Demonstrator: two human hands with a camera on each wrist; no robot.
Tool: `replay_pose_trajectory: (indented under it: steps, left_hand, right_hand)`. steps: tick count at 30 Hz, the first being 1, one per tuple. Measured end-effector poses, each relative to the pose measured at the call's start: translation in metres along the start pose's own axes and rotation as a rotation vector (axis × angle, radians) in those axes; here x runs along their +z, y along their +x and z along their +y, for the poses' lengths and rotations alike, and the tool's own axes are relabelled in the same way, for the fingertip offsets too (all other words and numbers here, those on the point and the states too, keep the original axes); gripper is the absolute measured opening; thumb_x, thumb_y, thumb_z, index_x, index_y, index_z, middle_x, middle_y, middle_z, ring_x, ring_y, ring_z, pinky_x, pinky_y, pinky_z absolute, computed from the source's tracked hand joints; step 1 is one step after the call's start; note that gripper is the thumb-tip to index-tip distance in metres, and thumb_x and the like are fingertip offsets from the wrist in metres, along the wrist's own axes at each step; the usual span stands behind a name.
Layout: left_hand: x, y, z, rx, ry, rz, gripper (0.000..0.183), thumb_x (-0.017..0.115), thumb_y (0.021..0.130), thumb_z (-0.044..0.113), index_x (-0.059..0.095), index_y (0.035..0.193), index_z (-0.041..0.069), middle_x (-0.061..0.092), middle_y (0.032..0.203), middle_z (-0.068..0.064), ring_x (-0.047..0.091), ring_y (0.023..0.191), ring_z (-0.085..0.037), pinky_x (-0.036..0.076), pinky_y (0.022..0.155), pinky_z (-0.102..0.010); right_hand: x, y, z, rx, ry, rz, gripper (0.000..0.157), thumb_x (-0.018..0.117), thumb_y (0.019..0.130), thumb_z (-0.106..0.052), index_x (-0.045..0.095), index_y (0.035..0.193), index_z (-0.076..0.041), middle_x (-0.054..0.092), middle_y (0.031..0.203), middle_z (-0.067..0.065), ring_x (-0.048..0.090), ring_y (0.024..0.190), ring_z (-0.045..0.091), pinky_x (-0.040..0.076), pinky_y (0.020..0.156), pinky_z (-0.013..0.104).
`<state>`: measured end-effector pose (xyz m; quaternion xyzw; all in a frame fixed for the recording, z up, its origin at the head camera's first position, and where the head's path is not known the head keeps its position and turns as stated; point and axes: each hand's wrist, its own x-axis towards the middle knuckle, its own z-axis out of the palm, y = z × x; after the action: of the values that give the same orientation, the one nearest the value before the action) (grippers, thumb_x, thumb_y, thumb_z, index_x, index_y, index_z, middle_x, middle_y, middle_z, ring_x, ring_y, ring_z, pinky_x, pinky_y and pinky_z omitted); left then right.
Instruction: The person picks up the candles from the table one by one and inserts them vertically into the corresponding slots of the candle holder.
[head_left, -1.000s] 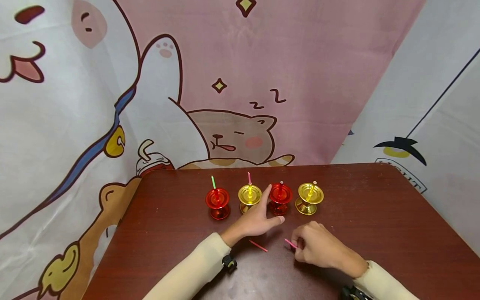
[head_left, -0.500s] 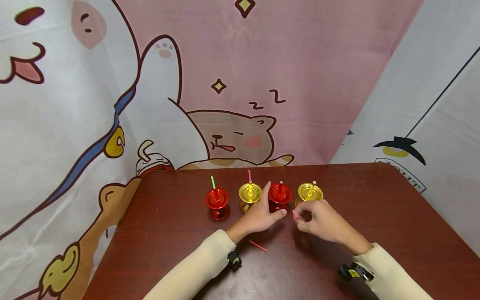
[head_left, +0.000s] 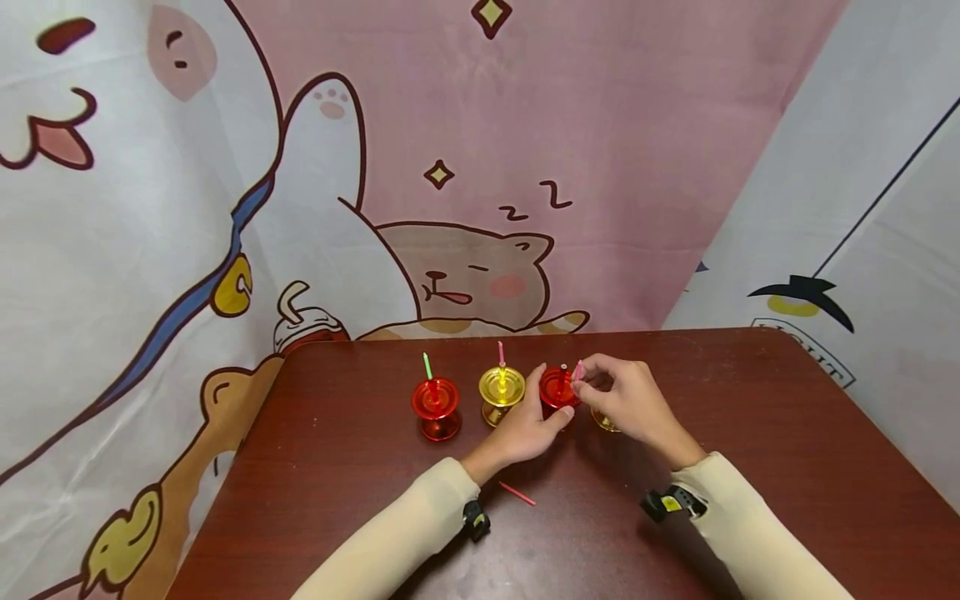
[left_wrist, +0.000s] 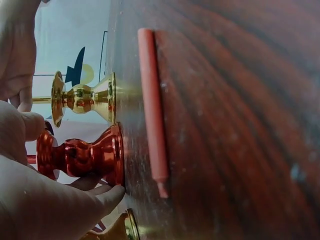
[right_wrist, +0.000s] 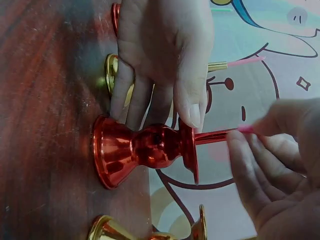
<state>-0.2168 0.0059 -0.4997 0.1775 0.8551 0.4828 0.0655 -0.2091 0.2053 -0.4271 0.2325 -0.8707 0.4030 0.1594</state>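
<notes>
My left hand (head_left: 525, 427) holds a shiny red candle holder (head_left: 553, 398), its thumb at the dish rim and its fingers round the far side. In the right wrist view the holder (right_wrist: 155, 145) stands on the table with a thin tube rising from its dish. My right hand (head_left: 633, 400) pinches a small pink candle (right_wrist: 246, 129) between thumb and fingertips, right at the tube's top end. Most of the candle is hidden by those fingers. A loose reddish candle (left_wrist: 152, 105) lies on the table near my left wrist.
To the left stand a gold candle holder (head_left: 492, 388) with a pink candle (head_left: 501, 353) and a red one (head_left: 435, 402) with a green candle (head_left: 427, 365). Another gold holder (head_left: 604, 420) is partly behind my right hand. A printed cloth (head_left: 600, 150) hangs behind the table (head_left: 345, 500).
My right hand has lifted the pink candle from near the table and carried it up and forward to the red holder's tube. My left hand has closed in around that holder.
</notes>
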Motion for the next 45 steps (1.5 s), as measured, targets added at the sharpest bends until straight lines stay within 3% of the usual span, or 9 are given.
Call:
replay_pose_trajectory:
  steps: [6, 11, 19, 31, 39, 45]
  left_hand:
    - [0.002, 0.002, -0.006, 0.004, -0.02, 0.005, 0.088, 0.067, 0.107, 0.038, 0.016, 0.175, 0.014, 0.054, 0.161, -0.023, 0.061, 0.139, -0.034, 0.044, 0.121, -0.05]
    - [0.001, 0.002, -0.007, -0.002, -0.013, -0.006, 0.087, 0.066, 0.108, 0.04, 0.016, 0.175, 0.017, 0.053, 0.162, -0.021, 0.062, 0.138, -0.033, 0.044, 0.121, -0.049]
    - [-0.002, 0.001, -0.005, 0.003, -0.037, -0.025, 0.087, 0.064, 0.108, 0.04, 0.016, 0.176, 0.014, 0.047, 0.167, -0.018, 0.058, 0.143, -0.031, 0.041, 0.123, -0.048]
    - [-0.005, 0.002, -0.007, -0.006, -0.075, -0.059, 0.088, 0.065, 0.108, 0.038, 0.014, 0.176, 0.015, 0.039, 0.173, -0.015, 0.051, 0.15, -0.029, 0.035, 0.127, -0.047]
    - [-0.005, 0.002, -0.007, 0.004, -0.077, -0.058, 0.088, 0.064, 0.108, 0.037, 0.014, 0.176, 0.013, 0.04, 0.173, -0.015, 0.052, 0.149, -0.028, 0.036, 0.126, -0.047]
    - [-0.006, 0.0, -0.004, 0.0, -0.064, -0.059, 0.088, 0.064, 0.109, 0.038, 0.014, 0.176, 0.012, 0.042, 0.171, -0.016, 0.054, 0.147, -0.029, 0.038, 0.125, -0.047]
  right_hand:
    - [0.007, 0.011, 0.002, -0.019, 0.013, 0.138, 0.009, 0.082, 0.093, 0.002, 0.077, 0.097, -0.004, 0.079, 0.089, 0.003, 0.071, 0.074, 0.015, 0.054, 0.069, 0.014]
    - [0.009, 0.016, 0.001, -0.028, 0.019, 0.175, 0.008, 0.082, 0.096, -0.001, 0.077, 0.099, -0.006, 0.08, 0.09, 0.003, 0.071, 0.077, 0.016, 0.052, 0.072, 0.013]
    - [0.012, 0.019, 0.0, -0.037, 0.023, 0.168, 0.006, 0.081, 0.097, -0.001, 0.078, 0.101, -0.005, 0.079, 0.09, 0.004, 0.071, 0.08, 0.019, 0.051, 0.066, 0.018]
    - [0.014, 0.021, 0.001, -0.092, 0.02, 0.164, 0.007, 0.079, 0.096, 0.003, 0.078, 0.1, -0.002, 0.078, 0.091, 0.004, 0.07, 0.08, 0.021, 0.048, 0.069, 0.013]
    - [0.014, 0.023, 0.002, -0.169, -0.031, 0.156, 0.007, 0.078, 0.095, 0.002, 0.077, 0.1, -0.003, 0.077, 0.091, 0.004, 0.07, 0.081, 0.021, 0.047, 0.071, 0.016]
    - [0.013, 0.023, 0.004, -0.178, -0.044, 0.143, 0.007, 0.08, 0.096, 0.0, 0.077, 0.1, -0.004, 0.076, 0.091, 0.005, 0.064, 0.078, 0.019, 0.046, 0.065, 0.018]
